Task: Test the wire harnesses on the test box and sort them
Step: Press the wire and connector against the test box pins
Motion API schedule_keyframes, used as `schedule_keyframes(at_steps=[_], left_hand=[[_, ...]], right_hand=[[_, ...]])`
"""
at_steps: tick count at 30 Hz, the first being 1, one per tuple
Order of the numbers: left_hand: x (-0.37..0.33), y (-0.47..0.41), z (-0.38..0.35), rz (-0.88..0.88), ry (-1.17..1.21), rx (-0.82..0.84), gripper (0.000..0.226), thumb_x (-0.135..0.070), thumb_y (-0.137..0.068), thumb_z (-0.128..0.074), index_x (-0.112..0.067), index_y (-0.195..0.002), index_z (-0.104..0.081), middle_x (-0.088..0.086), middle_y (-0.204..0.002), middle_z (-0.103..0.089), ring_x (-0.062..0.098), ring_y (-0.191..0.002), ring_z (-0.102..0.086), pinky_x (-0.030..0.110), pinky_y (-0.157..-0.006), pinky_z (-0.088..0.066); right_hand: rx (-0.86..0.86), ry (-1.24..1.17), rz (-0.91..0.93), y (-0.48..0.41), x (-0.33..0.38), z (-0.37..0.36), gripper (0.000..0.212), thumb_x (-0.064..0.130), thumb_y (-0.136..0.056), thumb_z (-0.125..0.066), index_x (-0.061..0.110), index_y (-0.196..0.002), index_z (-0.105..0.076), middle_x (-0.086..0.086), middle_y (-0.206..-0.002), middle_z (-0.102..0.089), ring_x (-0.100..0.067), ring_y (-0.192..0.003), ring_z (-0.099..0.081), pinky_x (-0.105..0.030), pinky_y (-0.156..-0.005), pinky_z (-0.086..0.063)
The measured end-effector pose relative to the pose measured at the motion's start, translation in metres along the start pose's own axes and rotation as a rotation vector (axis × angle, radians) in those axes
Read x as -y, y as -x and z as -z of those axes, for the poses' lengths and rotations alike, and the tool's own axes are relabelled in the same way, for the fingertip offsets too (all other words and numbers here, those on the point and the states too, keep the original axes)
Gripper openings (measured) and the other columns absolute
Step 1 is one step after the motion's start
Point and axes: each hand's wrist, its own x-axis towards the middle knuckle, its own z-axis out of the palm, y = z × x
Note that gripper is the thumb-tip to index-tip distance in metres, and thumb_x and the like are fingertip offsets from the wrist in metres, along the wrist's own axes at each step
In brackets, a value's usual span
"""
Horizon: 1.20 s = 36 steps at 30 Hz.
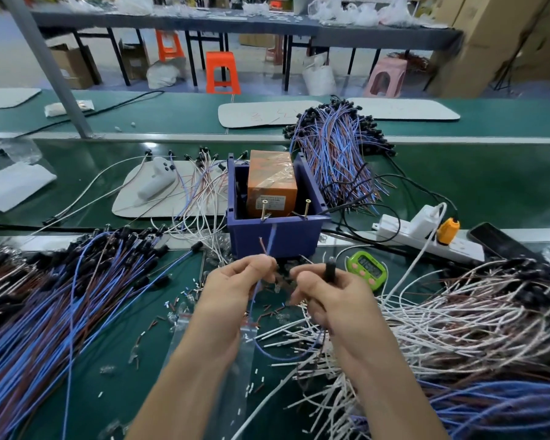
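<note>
Pinching a blue-and-brown wire (270,246) upright in the left hand (235,290), bare ends aimed at two screws (264,211) on the blue box (299,239) just beyond; gripping its black plug (331,265) in the right hand (327,300), close beside.

My bench (505,185): green mat top. Blue bin (277,236) sits mid-bench. Left edge: heap of blue-and-brown harnesses (45,296). Right edge: heap of white harnesses (458,312), running to the near right corner. Behind the bin, toward the far right: blue harness bundle (337,154). White mat (134,201) just left of the bin. Right of the bin: power strip (404,231), green timer (365,266) just in front of it, phone (496,241) nearer the right edge. Near edge by me: clear zip bag (185,328), scattered wire scraps (172,306).
</note>
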Motion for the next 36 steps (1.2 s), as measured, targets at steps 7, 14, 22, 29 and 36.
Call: schedule_keyframes(at_steps=[7, 14, 22, 29, 36], left_hand=[[0.011, 0.013, -0.013, -0.215, -0.431, -0.042, 0.026, -0.03, -0.101, -0.06, -0.028, -0.076, -0.069, -0.012, -0.062, -0.054, 0.003, -0.058, -0.046, 0.031, -0.065, -0.04], [0.032, 0.029, -0.04, -0.132, -0.832, 0.218, 0.02, -0.034, -0.091, -0.074, -0.028, -0.072, -0.077, -0.006, -0.051, -0.065, 0.006, -0.042, -0.053, 0.023, -0.047, -0.044], [0.052, 0.063, -0.097, 0.102, -0.454, 0.47, 0.02, 0.006, -0.094, -0.066, 0.001, -0.074, -0.071, 0.022, -0.067, -0.072, 0.024, -0.049, -0.066, 0.026, -0.044, -0.052], [0.064, 0.072, -0.113, -0.118, -0.885, 0.351, 0.019, -0.022, -0.08, -0.082, -0.039, -0.074, -0.079, -0.006, -0.063, -0.075, 0.006, -0.051, -0.067, 0.017, -0.046, -0.048], [0.06, 0.079, -0.125, -0.305, -1.152, 0.288, 0.03, -0.037, -0.071, -0.086, -0.063, -0.072, -0.07, -0.034, -0.063, -0.064, -0.001, -0.06, -0.061, 0.024, -0.05, -0.045]], right_hand=[[-0.293, -0.406, 0.044, 0.026, 0.02, 0.094, 0.025, -0.005, -0.099, -0.044, -0.002, -0.104, -0.068, -0.017, -0.077, -0.069, -0.015, -0.055, -0.054, -0.02, -0.047, -0.043], [-0.585, -0.42, 0.205, 0.069, 0.027, 0.198, 0.025, 0.008, -0.107, -0.044, -0.001, -0.105, -0.067, -0.011, -0.081, -0.076, -0.017, -0.068, -0.072, -0.022, -0.059, -0.058], [-1.162, 0.215, 0.123, 0.089, 0.008, 0.26, 0.034, 0.038, -0.087, -0.066, 0.023, -0.059, -0.077, -0.005, -0.057, -0.071, -0.025, -0.056, -0.065, -0.037, -0.058, -0.051], [-1.198, 0.028, 0.123, 0.084, -0.006, 0.306, 0.033, 0.023, -0.09, -0.065, 0.004, -0.064, -0.072, -0.006, -0.054, -0.069, -0.013, -0.038, -0.052, -0.025, -0.043, -0.04], [-1.194, 0.319, 0.145, 0.079, -0.016, 0.315, 0.029, 0.028, -0.087, -0.076, 0.014, -0.062, -0.07, 0.0, -0.055, -0.07, -0.017, -0.053, -0.071, -0.027, -0.05, -0.052]])
